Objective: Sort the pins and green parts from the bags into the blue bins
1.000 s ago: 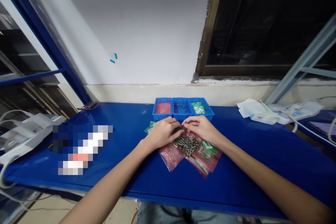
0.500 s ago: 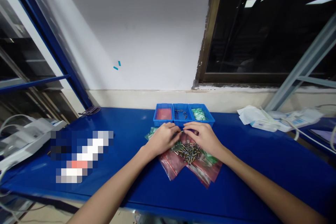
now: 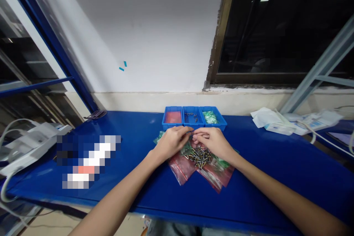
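While holding the left hand (image 3: 173, 141) and the right hand (image 3: 212, 140) together, tips meeting or nearly so, seems to pinch something tiny, presumably with both sets of fingers for finer control; cannot tell from this view whether really clamped on a piece. Just on the near side of the meeting tips, between the wrists, a loose heap of screw-like metal fasteners (image 3: 201, 158), probably so close for short reaching. Slim and shiny, partly silver, partly brass-yellow, crossed at every angle, with a few long shanks poking toward the body; threads too fine to make out. Beneath the heap and fanned out nearer the body, red zip bags (image 3: 181, 169), flat and glossy, perhaps serving as a mat against rolling. Beside the right wrist, a crumpled green bag (image 3: 222, 163); just past the left hand, green film (image 3: 158, 137), partly covered. Beyond both hands, side by side, apparently to part one kind from another: red film in the left bin (image 3: 168, 127), a few loose metal pieces in the middle bin (image 3: 187, 121), green packets in the right bin (image 3: 222, 121). Well apart to the right, white wrapping (image 3: 272, 121).
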Action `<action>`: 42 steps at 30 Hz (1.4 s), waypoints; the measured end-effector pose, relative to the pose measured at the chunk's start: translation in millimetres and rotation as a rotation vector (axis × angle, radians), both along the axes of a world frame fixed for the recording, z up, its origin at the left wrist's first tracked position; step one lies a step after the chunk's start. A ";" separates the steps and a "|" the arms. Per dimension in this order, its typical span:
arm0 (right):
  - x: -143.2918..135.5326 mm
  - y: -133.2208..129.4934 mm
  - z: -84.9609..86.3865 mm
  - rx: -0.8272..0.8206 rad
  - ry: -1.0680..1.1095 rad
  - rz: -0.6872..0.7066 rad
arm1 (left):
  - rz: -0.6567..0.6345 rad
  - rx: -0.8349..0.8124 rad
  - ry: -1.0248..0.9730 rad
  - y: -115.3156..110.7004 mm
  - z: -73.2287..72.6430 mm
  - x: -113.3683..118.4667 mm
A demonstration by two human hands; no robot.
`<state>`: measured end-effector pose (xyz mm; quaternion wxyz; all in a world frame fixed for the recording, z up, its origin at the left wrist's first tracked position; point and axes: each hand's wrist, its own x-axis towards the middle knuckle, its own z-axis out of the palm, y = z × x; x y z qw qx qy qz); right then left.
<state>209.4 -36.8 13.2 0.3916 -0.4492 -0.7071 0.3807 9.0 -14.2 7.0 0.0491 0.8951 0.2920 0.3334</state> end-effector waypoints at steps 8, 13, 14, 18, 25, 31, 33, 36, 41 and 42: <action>-3.0 -4.6 6.2 -0.022 0.018 0.026 | 0.057 0.086 0.166 -2.6 -0.7 -1.6; 0.7 2.8 -0.4 -0.108 0.115 0.026 | 0.034 -0.009 0.015 -3.5 -0.3 2.2; 0.9 3.9 -2.1 -0.086 0.101 0.013 | 0.018 -0.042 -0.031 -3.9 0.7 3.2; -0.8 3.3 -5.7 0.039 0.002 0.015 | -0.059 -0.206 -0.157 -6.9 6.8 6.5; 3.1 2.2 -2.9 0.077 -0.032 -0.039 | -0.094 -0.303 -0.211 -10.9 19.1 6.3; 6.4 6.4 -5.2 0.087 -0.067 -0.036 | -0.040 -0.251 -0.227 -6.7 11.6 7.6; 6.5 8.1 -6.2 0.107 -0.083 -0.062 | -0.001 -0.159 -0.198 -6.2 6.3 7.0; 6.3 9.5 -7.5 0.139 -0.094 -0.101 | 0.012 -0.080 -0.109 -6.9 0.3 5.3; 3.0 6.2 -7.6 0.098 -0.065 -0.013 | -0.034 0.002 -0.002 -6.4 -3.4 4.8; 2.2 5.2 -7.3 0.103 -0.065 0.000 | -0.038 0.011 0.008 -6.0 -3.6 5.0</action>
